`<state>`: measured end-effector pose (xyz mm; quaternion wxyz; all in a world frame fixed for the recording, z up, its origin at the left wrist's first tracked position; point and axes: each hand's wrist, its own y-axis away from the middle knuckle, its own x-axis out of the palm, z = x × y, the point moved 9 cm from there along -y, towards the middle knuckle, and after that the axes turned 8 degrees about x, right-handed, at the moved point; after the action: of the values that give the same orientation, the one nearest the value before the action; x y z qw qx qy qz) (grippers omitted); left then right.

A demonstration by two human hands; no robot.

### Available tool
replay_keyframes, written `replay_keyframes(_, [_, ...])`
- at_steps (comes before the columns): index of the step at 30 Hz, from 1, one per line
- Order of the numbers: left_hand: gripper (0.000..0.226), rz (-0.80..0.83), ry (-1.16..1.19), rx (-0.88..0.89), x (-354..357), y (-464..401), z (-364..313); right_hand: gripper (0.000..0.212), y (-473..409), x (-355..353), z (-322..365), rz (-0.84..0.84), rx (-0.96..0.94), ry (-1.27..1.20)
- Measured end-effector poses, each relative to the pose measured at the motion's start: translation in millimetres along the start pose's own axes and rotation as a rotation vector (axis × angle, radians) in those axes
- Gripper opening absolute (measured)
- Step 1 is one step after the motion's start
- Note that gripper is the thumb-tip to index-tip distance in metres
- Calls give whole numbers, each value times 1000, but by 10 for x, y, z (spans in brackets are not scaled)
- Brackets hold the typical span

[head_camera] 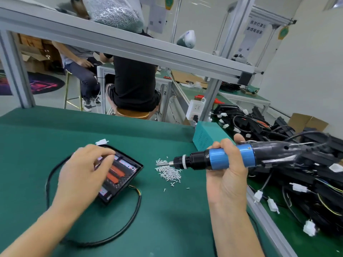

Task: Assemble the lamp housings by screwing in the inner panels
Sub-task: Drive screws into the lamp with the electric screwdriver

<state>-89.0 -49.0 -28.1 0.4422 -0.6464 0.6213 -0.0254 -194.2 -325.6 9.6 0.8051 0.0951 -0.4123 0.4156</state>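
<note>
A black lamp housing with red and clear inner panels lies on the green table, left of centre. Its black cable loops around it. My left hand rests over the housing's left part, fingers bent down onto the inner panel; the parts under it are hidden. My right hand grips a blue and black electric screwdriver, held level. Its bit points left and hangs just above a pile of small silver screws between the housing and that hand.
A teal power box stands behind the screwdriver. Several black housings with cables and white connectors are heaped at the right. A bag of screws sits on the overhead shelf. Two people sit beyond the table's far edge.
</note>
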Motion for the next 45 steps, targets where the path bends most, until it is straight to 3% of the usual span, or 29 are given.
replay_keyframes(4, [33, -77, -75, -359, -261, 116, 805, 30, 69, 165, -237, 84, 60, 42])
replay_keyframes(8, [46, 2, -116, -539, -146, 340, 1180, 31, 158, 339, -516, 156, 121, 104])
replay_keyframes(17, [66, 97, -445, -506, 86, 261, 1178, 38, 294, 640, -953, 247, 204, 240])
replay_keyframes(27, [59, 19, -417, -451, 91, 269, 1218, 36, 392, 747, -1132, 295, 203, 382])
replay_keyframes(31, [65, -23, -323, -464, 67, 272, 1229, 35, 414, 764, -1144, 306, 202, 388])
replay_keyframes(38, [72, -186, 137, -473, 77, 275, 1263, 36, 451, 787, -1156, 322, 192, 383])
replay_keyframes(42, [78, -218, 429, -626, 181, 310, 1399, 35, 470, 784, -1159, 329, 191, 374])
replay_keyframes(45, [44, -232, 695, -653, 266, 295, 1388, 35, 465, 774, -1161, 327, 196, 374])
